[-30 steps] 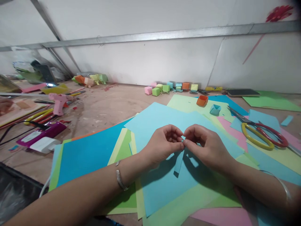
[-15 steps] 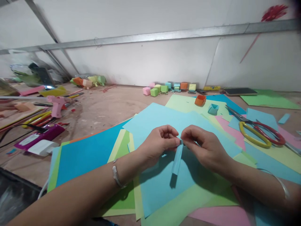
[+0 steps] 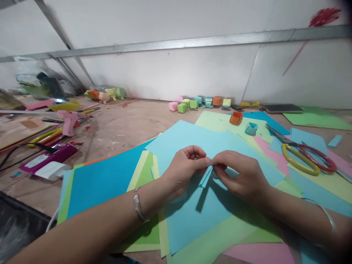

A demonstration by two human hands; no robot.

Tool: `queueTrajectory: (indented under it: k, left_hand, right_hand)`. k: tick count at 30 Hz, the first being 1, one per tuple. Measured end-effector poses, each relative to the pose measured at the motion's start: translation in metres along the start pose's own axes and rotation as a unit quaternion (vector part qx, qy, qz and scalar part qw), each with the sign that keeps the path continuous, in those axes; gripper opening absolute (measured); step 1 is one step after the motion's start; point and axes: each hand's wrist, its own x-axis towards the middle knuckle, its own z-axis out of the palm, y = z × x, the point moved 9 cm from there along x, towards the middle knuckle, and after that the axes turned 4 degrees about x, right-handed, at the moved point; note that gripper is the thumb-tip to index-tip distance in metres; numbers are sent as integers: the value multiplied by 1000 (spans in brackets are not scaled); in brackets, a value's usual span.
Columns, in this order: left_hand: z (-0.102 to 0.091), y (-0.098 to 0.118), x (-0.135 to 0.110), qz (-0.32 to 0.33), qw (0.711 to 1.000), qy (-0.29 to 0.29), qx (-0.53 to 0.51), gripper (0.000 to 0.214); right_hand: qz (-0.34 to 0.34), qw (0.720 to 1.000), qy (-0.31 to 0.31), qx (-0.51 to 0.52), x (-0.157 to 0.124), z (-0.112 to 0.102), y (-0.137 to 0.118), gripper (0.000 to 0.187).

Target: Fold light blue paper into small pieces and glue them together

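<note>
Light-blue paper strip (image 3: pixel 205 177) is hanging shorter and more tilted than half a second ago, with left hand (image 3: pixel 184 169) and right hand (image 3: pixel 243 176) pinching its top end tight, so the folding is advancing.

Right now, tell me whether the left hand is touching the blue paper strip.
Touching. The head view shows the left hand pinching the blue paper strip at its top end; the right hand pinches it there.

left hand (image 3: pixel 184 169): pinches top of light-blue paper strip (image 3: pixel 205 176)
right hand (image 3: pixel 241 175): pinches the same end
strip: hangs tilted above light-blue sheet (image 3: pixel 189 209)
scissors (image 3: pixel 305 154): right, on the papers
tabletop (image 3: pixel 123 124): glue gun (image 3: pixel 68 121) left
</note>
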Motion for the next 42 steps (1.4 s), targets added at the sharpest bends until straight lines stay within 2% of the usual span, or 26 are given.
queueTrajectory:
  k: [4,6,10,14,20,23,26,29,34,39,42]
  left_hand:
    - [-3,-1,-1,4,1000,21,-5,30]
    - [-3,-1,-1,9,1000,21,-7,28]
    - [1,-3,0,13,999,0,-36,26]
    - [3,-3,1,29,998,-14,-62,26]
    - [4,-1,0,31,997,-13,-63,26]
    - [4,5,-2,43,998,-10,-33,25]
    - [3,12,-3,74,997,-7,4,26]
    - [5,17,-3,103,994,-15,25,21]
    - [4,20,-1,112,991,-8,70,6]
    - [5,21,-1,116,988,-8,105,5]
    - [6,19,-2,119,987,-16,104,6]
  right_hand:
    - [-38,998,-17,-45,-2,4,-4,19]
    - [-36,998,-16,-52,-1,4,-4,18]
    - [59,998,8,-9,1,-2,9,13]
    - [163,984,19,63,-1,-1,27,9]
    - [228,966,31,118,-4,2,40,12]
    - [226,965,38,131,-4,1,40,11]
    - [217,964,60,144,-5,-2,40,2]
    - [202,967,62,139,-6,-3,40,8]
    - [170,978,72,101,-6,-8,35,13]
    - [161,981,71,79,-6,-8,31,14]
    - [162,981,73,75,-6,-8,30,23]
